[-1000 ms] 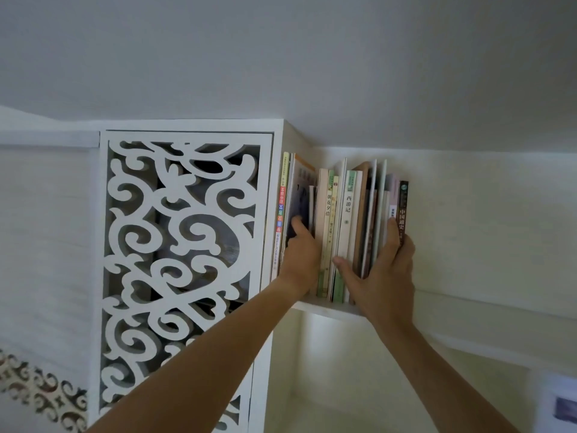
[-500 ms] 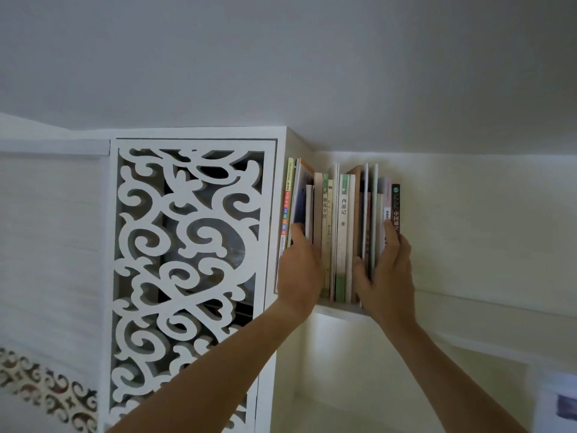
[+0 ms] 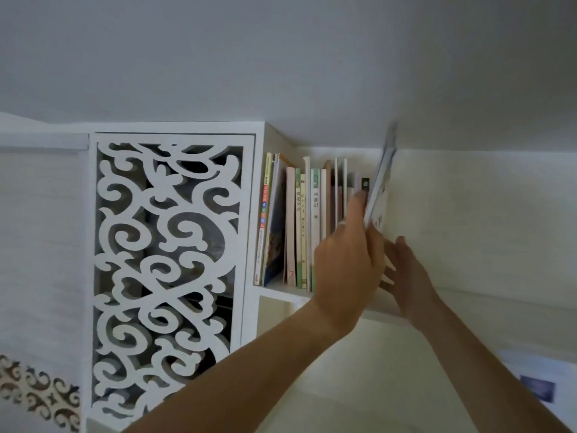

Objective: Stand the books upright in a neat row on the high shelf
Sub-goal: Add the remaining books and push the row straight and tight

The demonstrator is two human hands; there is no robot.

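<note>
At frame centre, the left hand (image 3: 349,260) pinches a thin tilted book (image 3: 381,185) beside the row (image 3: 299,226); the right hand (image 3: 406,270), fingers straight, steadies its base.

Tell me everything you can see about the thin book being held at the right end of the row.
The thin book looks like a slim, pale softcover with a white cover and faint dark print low down. It leans rightward, its blurred top near the ceiling. It sits at the right end of the row of books. The left hand pinches its lower part; the right hand is open beside it.
</note>
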